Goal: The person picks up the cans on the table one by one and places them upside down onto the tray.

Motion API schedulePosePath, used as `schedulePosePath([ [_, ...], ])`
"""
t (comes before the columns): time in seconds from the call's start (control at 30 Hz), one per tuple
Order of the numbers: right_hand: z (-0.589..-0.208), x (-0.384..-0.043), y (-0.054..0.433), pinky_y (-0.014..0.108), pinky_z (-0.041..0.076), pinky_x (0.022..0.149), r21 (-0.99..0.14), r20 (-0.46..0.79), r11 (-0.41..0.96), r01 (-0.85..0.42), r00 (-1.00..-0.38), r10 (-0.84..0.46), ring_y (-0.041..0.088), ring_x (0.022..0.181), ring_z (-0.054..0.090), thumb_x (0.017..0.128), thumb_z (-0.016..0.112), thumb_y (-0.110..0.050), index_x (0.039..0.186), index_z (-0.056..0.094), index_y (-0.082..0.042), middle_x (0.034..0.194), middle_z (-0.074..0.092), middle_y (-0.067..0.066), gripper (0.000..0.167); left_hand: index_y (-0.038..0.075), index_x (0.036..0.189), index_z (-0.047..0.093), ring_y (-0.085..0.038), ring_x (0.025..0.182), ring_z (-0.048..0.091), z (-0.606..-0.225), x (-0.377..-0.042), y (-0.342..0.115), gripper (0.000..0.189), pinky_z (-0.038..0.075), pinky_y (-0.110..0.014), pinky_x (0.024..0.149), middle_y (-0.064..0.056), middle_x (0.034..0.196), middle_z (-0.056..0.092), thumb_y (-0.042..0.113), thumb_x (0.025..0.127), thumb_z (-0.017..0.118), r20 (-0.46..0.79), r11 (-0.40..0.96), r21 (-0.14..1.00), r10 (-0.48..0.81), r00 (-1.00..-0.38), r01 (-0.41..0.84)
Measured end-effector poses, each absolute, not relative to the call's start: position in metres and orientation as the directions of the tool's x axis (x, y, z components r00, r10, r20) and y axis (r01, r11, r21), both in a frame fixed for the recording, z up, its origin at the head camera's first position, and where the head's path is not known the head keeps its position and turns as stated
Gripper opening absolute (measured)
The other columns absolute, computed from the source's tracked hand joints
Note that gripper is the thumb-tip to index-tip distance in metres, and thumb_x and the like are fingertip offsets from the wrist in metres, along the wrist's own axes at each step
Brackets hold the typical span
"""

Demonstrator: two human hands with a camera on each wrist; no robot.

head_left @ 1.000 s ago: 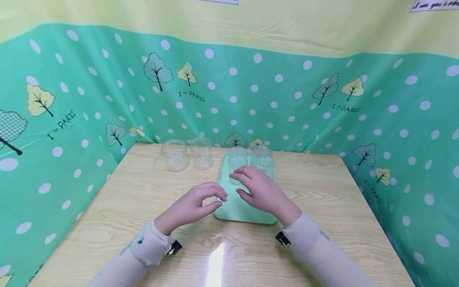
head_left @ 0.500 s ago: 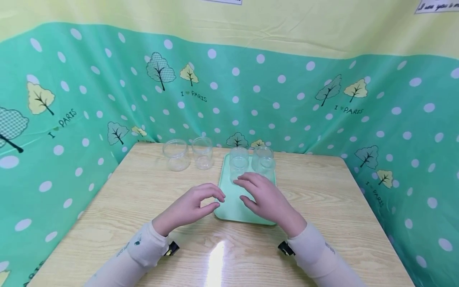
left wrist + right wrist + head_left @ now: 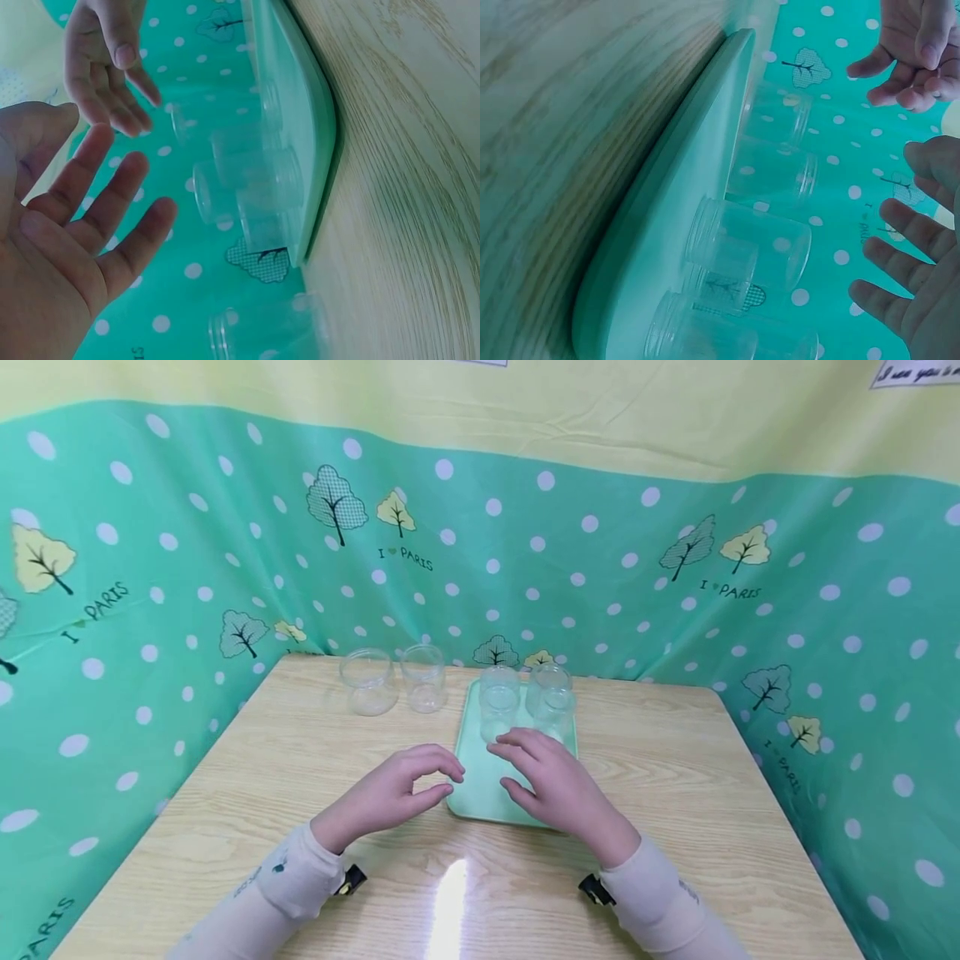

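Neither hand grasps anything: the person's left hand (image 3: 386, 789) and right hand (image 3: 551, 783) are both released, fingers loosely bent. At the far left begins a white-dotted green cloth curtain with printed trees and a yellow upper band (image 3: 525, 564), which runs behind everything to the right edge. From the lower left comes a pale sleeve with a dark print (image 3: 292, 877), a small black device (image 3: 352, 880) beside its cuff. Towards the back of the light wood-grain table (image 3: 675, 768) stands a wide, clear, round jar (image 3: 370, 683), upright. The left hand lies in front of it, well apart. Just right of that jar stands a narrower clear jar (image 3: 424, 681). Then comes a mint-green rectangular tray with rounded corners (image 3: 480, 787); the left fingertips are above its left edge. Four clear cylindrical jars stand on its far half: a back left jar (image 3: 498, 675), a front left jar (image 3: 497, 720), a back right jar (image 3: 550, 675) and a front right jar (image 3: 555, 712). The right hand is above the tray, near the front jars but apart from them. At the lower right is a second pale sleeve (image 3: 660, 893) with a second black device (image 3: 596, 889).
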State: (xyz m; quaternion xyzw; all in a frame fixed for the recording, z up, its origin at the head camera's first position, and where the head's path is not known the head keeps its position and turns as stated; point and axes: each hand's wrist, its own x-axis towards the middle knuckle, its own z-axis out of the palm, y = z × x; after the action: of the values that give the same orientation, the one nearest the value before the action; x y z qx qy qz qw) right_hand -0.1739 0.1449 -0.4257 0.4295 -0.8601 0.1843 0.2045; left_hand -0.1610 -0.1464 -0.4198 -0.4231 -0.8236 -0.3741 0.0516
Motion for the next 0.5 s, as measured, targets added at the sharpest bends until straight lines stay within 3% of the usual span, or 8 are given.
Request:
schedulePosePath([
  [0.27, -0.4258, -0.1675, 0.1464, 0.045, 0.044, 0.114, -0.152, 0.506, 0.566, -0.810, -0.556, -0.660, 0.025, 0.136, 0.052, 0.095, 0.074, -0.023, 0.141, 0.059, -0.017, 0.141, 0.059, 0.004, 0.049, 0.026, 0.116, 0.068, -0.006, 0.114, 0.062, -0.4164, -0.1618, -0.1485, 0.019, 0.053, -0.031, 0.100, 0.015, 0.117, 0.066, 0.015, 0.100, 0.068, 0.400, 0.372, 0.553, 0.667, -0.629, 0.746],
  [0.5, -0.4277, -0.1648, 0.1492, 0.042, 0.049, 0.109, -0.159, 0.501, 0.568, -0.807, -0.562, -0.658, 0.022, 0.131, 0.056, 0.095, 0.074, -0.024, 0.142, 0.059, -0.017, 0.140, 0.059, 0.003, 0.050, 0.027, 0.116, 0.068, -0.007, 0.115, 0.062, -0.4138, -0.1613, -0.1506, 0.019, 0.053, -0.033, 0.100, 0.015, 0.117, 0.066, 0.016, 0.100, 0.069, 0.390, 0.400, 0.541, 0.660, -0.642, 0.740],
])
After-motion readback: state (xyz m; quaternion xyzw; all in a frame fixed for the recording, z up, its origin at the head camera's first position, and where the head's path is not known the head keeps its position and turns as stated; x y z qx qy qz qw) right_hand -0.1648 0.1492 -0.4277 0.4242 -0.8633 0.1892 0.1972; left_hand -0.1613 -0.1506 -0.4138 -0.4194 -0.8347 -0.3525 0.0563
